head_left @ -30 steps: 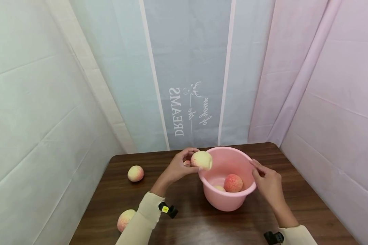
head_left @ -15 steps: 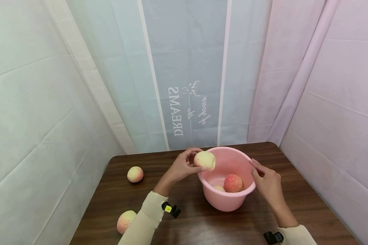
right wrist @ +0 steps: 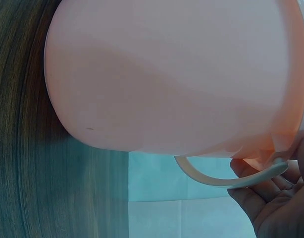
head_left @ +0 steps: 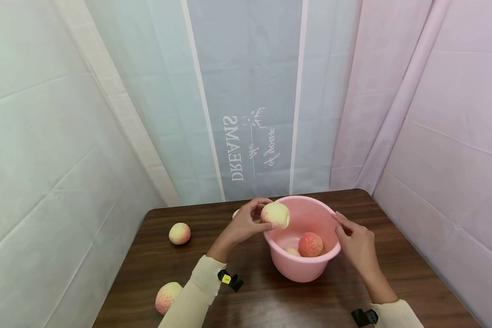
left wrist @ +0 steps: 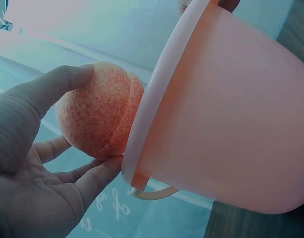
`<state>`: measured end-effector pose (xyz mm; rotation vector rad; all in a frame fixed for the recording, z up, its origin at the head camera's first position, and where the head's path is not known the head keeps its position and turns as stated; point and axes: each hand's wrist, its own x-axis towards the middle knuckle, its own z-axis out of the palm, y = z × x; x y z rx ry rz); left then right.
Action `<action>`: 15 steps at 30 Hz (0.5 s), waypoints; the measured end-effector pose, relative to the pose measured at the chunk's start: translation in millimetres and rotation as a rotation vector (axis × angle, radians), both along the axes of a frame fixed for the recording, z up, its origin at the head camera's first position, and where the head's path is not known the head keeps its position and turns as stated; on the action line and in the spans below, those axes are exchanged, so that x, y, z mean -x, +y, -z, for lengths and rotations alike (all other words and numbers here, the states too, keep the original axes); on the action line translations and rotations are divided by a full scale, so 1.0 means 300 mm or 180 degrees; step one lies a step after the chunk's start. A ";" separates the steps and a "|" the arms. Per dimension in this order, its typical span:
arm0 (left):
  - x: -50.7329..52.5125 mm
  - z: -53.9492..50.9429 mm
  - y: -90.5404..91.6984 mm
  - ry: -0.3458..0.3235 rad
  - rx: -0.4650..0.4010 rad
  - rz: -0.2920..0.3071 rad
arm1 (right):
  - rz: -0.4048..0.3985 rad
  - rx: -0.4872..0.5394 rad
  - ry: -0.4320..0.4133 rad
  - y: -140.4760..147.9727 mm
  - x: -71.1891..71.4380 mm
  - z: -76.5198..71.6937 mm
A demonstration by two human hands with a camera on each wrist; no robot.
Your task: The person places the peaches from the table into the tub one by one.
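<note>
Between thumb and fingers, my left hand (head_left: 243,226) holds a yellow-and-pink peach (head_left: 275,215) at the left rim of a pink bucket (head_left: 301,269). The left wrist view shows the peach (left wrist: 100,111) just outside the bucket's rim, with the thumb on one side and fingertips on the other. My right hand (head_left: 358,246) pinches the bucket's right rim. In the right wrist view its fingers (right wrist: 251,198) are around the rim beside the pale handle (right wrist: 216,182). Inside the bucket lie a red peach (head_left: 310,244) and a pale one (head_left: 293,251), partly hidden by the rim.
On the left of the dark wooden table (head_left: 213,296) are one peach (head_left: 179,233) towards the back and another (head_left: 168,297) beside my left sleeve. A pale object (head_left: 235,213) shows slightly behind my left hand. Curtains hang behind and at both sides.
My left hand has moved a little to the right with the peach, closer over the bucket's rim. A pale object has come into view behind that hand. My right hand keeps its grip.
</note>
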<state>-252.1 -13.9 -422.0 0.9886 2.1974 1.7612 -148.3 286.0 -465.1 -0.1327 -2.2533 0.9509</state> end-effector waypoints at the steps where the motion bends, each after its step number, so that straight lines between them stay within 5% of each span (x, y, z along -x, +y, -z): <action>1: -0.001 -0.001 0.000 -0.0011 -0.0005 0.0006 | 0.0003 0.0005 -0.0010 0.000 0.000 -0.001; 15: 0.008 -0.008 -0.020 -0.0040 -0.0010 -0.0029 | -0.0035 -0.0015 0.0042 0.009 0.008 -0.020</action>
